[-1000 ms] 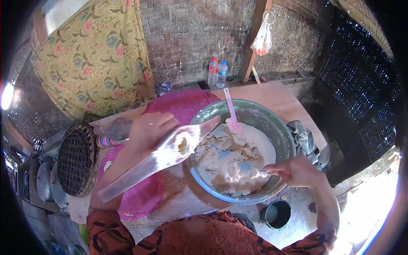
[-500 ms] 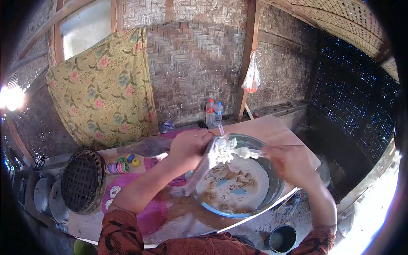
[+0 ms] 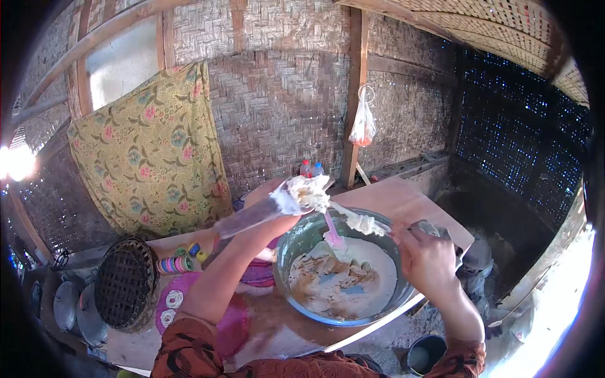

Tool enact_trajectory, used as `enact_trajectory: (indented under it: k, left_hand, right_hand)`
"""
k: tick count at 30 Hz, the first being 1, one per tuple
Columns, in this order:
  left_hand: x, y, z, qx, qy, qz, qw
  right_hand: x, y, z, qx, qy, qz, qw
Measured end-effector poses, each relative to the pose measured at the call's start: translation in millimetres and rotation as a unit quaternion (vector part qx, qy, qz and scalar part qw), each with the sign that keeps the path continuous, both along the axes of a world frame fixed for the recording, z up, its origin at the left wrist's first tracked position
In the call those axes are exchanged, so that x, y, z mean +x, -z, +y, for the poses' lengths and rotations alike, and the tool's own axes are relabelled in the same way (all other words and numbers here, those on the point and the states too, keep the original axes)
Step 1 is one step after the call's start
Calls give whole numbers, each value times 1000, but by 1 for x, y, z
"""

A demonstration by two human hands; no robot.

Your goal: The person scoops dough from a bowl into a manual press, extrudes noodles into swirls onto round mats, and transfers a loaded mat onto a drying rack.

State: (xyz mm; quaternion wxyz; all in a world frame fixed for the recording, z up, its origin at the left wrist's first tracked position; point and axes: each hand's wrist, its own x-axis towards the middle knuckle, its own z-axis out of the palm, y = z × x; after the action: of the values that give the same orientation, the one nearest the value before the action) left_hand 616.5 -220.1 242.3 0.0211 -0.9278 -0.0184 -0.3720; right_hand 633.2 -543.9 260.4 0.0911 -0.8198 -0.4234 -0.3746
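Note:
My left hand point(image 3: 270, 196) is closed round a long wooden tool point(image 3: 249, 216), raised over the left side of the basin. Pale dough point(image 3: 307, 192) is heaped at the tool's middle. In my right hand point(image 3: 428, 255) is the handle of a utensil coated with dough point(image 3: 365, 224), its far end hidden near the heap. Below both hands stands a wide basin point(image 3: 282, 296) with whitish flour and brownish dough point(image 3: 340, 277) inside. A pink spatula point(image 3: 333, 237) leans in the basin.
Left on the table point(image 3: 271, 327) are a woven basket point(image 3: 125, 283), coloured rings point(image 3: 175, 264) and pale coils point(image 3: 171, 300) on pink cloth. Two bottles point(image 3: 311, 169) stand behind. A dark bucket point(image 3: 423, 356) is below right. A plastic bag point(image 3: 362, 126) hangs from the post.
The view has tilted up. My left hand has raised and turned the wooden tool, with dough now heaped on it. My right hand has lifted its utensil out of the basin towards the tool.

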Motion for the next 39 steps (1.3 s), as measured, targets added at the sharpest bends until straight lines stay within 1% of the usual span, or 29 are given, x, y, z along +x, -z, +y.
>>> enact_trajectory:
  k: [1,2,4,5,7,9,10,11,12,13,14,15,17,18,19,22,23,24,26,28,29,30,32,33,34,35,36,38,39]
  left_hand:
    - [0,3,-3,1,1,2,1000]
    - [-1,6,-6,-44,38,3,998]
    - [-2,2,-20,-132,115,4,985]
    - [-9,-2,-32,1,119,-30,992]
    - [-13,-2,-50,17,142,14,990]
    - [-15,-1,-54,8,156,45,987]
    - [-14,2,-44,-25,173,55,983]
    - [-13,3,-37,-59,188,64,978]
    - [-22,-5,-38,-165,204,43,964]
    - [-17,0,-25,-208,173,40,962]
    - [5,20,3,-199,119,32,972]
    - [12,15,8,-170,98,14,980]
    - [14,24,8,-77,105,-24,991]
    - [0,9,-14,-19,102,-33,994]
    - [-1,7,-21,-77,127,-44,988]
    - [-13,-10,-51,-96,155,12,983]
    - [-16,-10,-55,-132,229,28,964]
    - [-12,-6,-55,-30,170,56,983]
    - [-15,-4,-47,-57,226,39,972]
    - [-18,-8,-42,-141,127,82,978]
    - [-11,1,-24,-196,111,22,974]
    - [3,13,0,-175,58,26,982]
    - [0,17,3,-96,94,-58,989]
    - [-4,9,-1,-47,131,-60,989]
    - [-10,0,-8,-1,165,-60,984]
    - [-9,-3,-18,-88,142,-32,985]
    - [-10,-3,-23,-86,142,-33,986]
    - [-14,-6,-33,-176,194,19,965]
    - [-17,-8,-48,-77,189,-12,979]
  right_hand:
    - [-4,-2,2,4,13,-28,1000]
    - [-5,-8,2,5,14,-28,1000]
    - [-5,-20,2,-47,0,-43,998]
    - [-5,-23,7,-46,4,-42,998]
    - [-7,-23,16,-134,-45,-101,985]
    - [-10,-12,15,-155,-33,-111,981]
    - [-11,-6,15,-176,-28,-125,976]
    - [-8,0,11,-127,-57,-133,981]
    - [-9,-6,2,-126,-58,-134,981]
    - [-15,-17,-13,-121,-26,-114,986]
    - [-19,-25,-23,-116,8,-94,989]
    - [-17,-28,-26,-69,31,-95,993]
    - [-7,-28,-20,-79,23,-98,992]
    - [-4,-27,-18,-92,14,-98,991]
    - [-10,-32,-14,-94,-1,-102,990]
    - [-12,-41,0,-142,-10,-120,983]
    - [-11,-37,5,-143,-9,-117,983]
    - [-9,-29,11,-156,-33,-140,977]
    - [-8,-22,11,-169,-56,-165,970]
    - [-8,-20,-2,-168,-38,-146,974]
    - [-10,-23,-12,-141,-5,-119,983]
    - [-11,-26,-15,-140,-8,-120,983]
    - [-10,-30,-19,-32,57,-129,989]
    - [3,-23,-13,-10,7,-136,991]
    - [1,-22,-12,-11,7,-130,991]
    - [-2,-23,-9,-46,1,-125,991]
    - [-4,-25,-5,-79,-3,-124,989]
    - [-3,-26,7,-96,-4,-150,984]
    - [-1,-21,16,-117,-30,-135,984]
